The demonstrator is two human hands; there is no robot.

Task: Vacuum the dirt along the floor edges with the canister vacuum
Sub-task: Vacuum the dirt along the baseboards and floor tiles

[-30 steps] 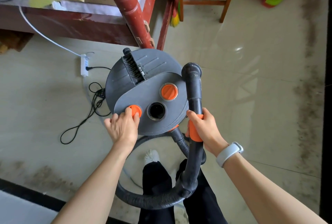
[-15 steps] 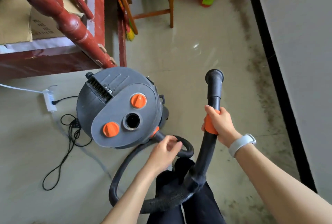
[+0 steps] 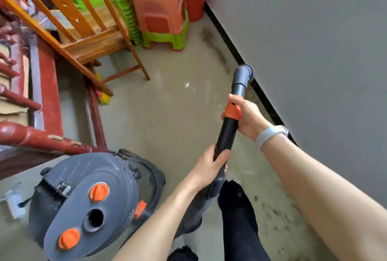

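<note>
Both hands on the vacuum wand (image 3: 227, 135), nozzle at the wall edge.
Right hand (image 3: 248, 117) curls around the orange collar (image 3: 232, 112); left hand (image 3: 209, 166) wraps the black tube lower down. Nozzle (image 3: 244, 74) sits by the black baseboard (image 3: 226, 32), dirt (image 3: 270, 208) along it. Canister vacuum (image 3: 90, 204) stands on the floor to the left.

Wooden chair (image 3: 88, 36) by red bed frame (image 3: 48, 101) — stacked plastic stools (image 3: 161, 9) in corner, power strip (image 3: 14, 204) btm left.

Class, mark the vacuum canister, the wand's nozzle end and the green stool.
vacuum canister (image 3: 88, 195), head view, grey lid.
nozzle end (image 3: 243, 74), head view, grey tip.
green stool (image 3: 165, 39), head view, lower rim.
</note>
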